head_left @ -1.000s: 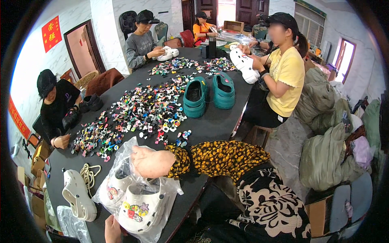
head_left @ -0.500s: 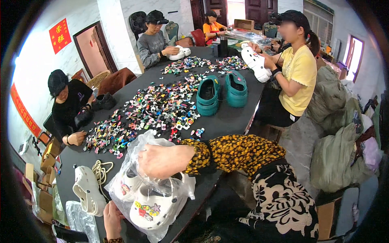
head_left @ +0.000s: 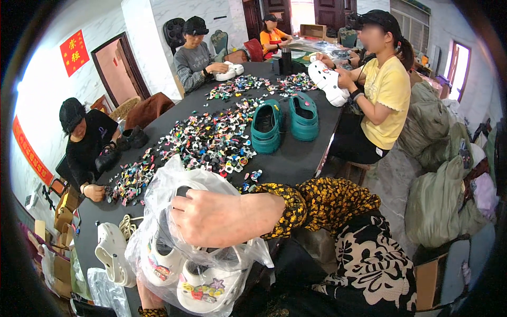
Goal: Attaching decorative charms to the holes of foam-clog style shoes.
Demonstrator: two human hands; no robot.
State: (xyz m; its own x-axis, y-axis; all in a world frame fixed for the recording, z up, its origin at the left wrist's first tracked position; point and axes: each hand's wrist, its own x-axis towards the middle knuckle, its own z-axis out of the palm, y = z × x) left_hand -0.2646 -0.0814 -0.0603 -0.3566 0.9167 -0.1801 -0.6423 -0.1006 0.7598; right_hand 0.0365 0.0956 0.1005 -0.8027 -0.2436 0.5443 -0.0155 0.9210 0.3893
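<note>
A pair of white clogs [head_left: 216, 304] with colourful charms sits inside a clear plastic bag [head_left: 168, 177] at the table's near edge. My right hand [head_left: 208, 216] reaches across from the right with curled fingers, closed on the bag's upper part over the clogs. Low on the bag's left side is my left hand [head_left: 149, 293]; its fingers are hidden behind the bag. Left of the bag lies another white clog [head_left: 108, 245], with a coil of pale cord [head_left: 128, 226] beside it.
A wide pile of small colourful charms [head_left: 203, 140] covers the dark table's middle. Two green clogs [head_left: 266, 129] stand right of it. Co-workers sit around the table, some holding clogs. Clear plastic [head_left: 105, 288] lies at the near left; large sacks [head_left: 435, 211] stand at right.
My right hand and the bagged clogs have risen closer to view, the bag tilting up. My left hand has slipped further behind the bag.
</note>
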